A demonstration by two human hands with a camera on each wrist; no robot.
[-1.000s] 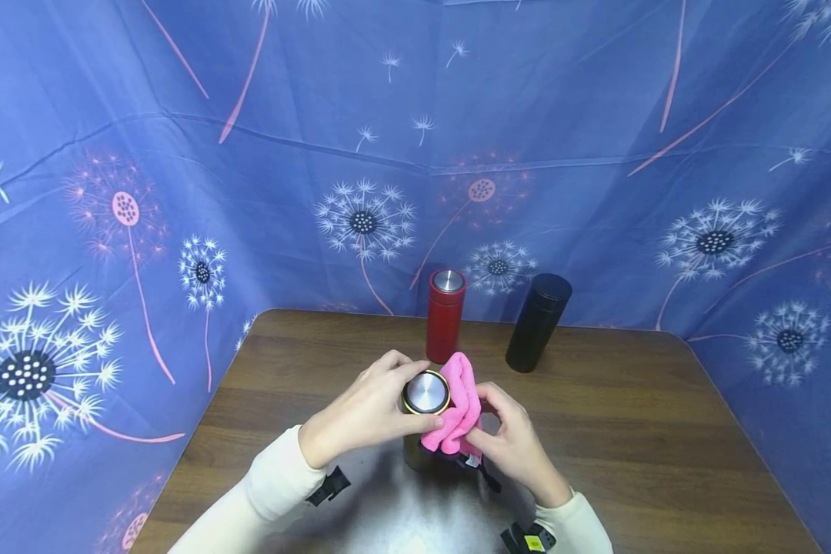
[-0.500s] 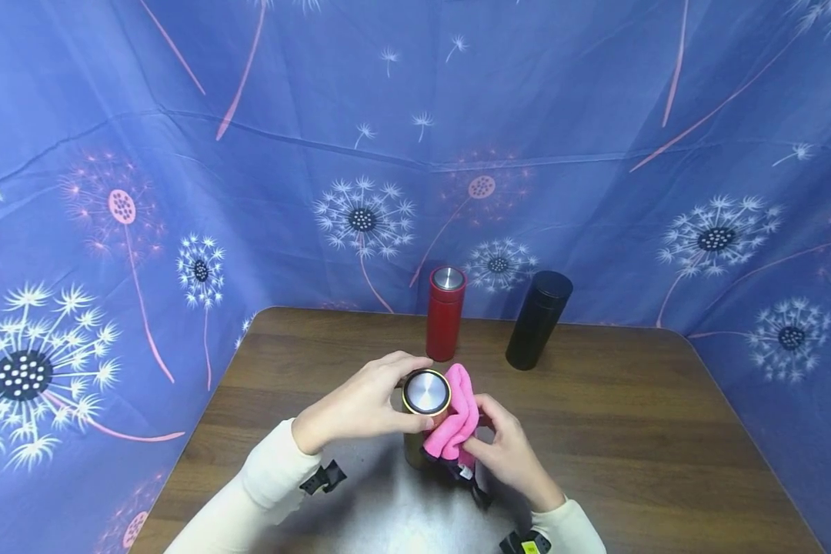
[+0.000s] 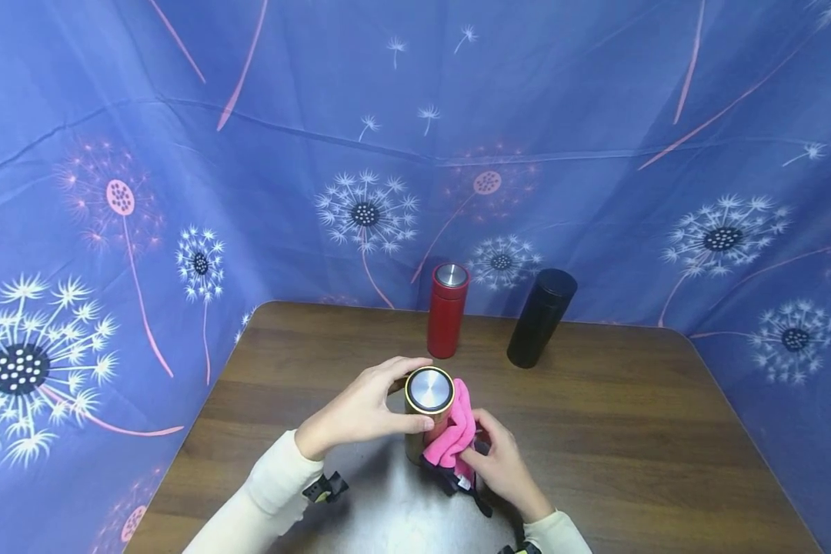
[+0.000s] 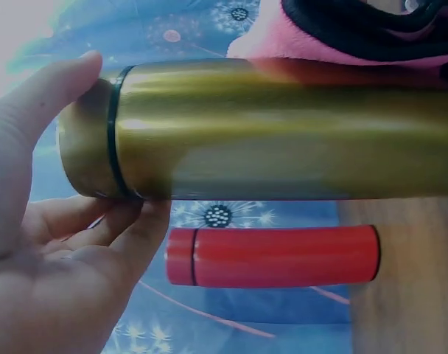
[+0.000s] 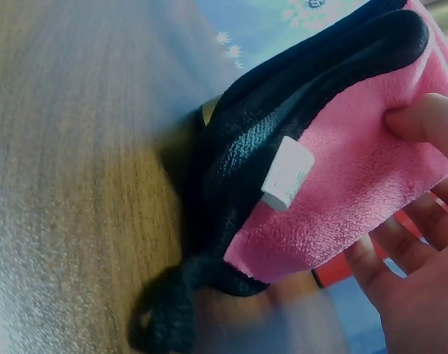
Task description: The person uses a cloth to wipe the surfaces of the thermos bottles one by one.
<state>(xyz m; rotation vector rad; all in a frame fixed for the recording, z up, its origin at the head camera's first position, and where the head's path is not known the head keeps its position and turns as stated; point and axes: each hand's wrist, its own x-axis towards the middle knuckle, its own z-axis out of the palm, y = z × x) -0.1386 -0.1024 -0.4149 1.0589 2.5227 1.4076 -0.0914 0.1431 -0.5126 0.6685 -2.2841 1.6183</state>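
Observation:
A gold thermos bottle (image 4: 283,133) stands upright on the table, its silver lid top (image 3: 430,388) facing up. My left hand (image 3: 360,412) grips it near the lid, thumb on one side and fingers on the other. In my right hand (image 3: 502,462) is a folded pink cloth (image 3: 452,435) with black edging, pinched between thumb and fingers. The cloth lies against the bottle's right side. A white tag (image 5: 288,173) and a black loop (image 5: 165,317) show on the cloth in the right wrist view.
A red thermos bottle (image 3: 447,315) stands behind the gold one. Further right is a black bottle (image 3: 542,319), also upright. The wooden table (image 3: 630,431) ends at a blue dandelion-print curtain (image 3: 582,200) at the back and sides.
My right hand has slid the pink cloth down along the gold bottle's side, toward me. The left hand keeps its grip near the lid. The head view has shifted slightly.

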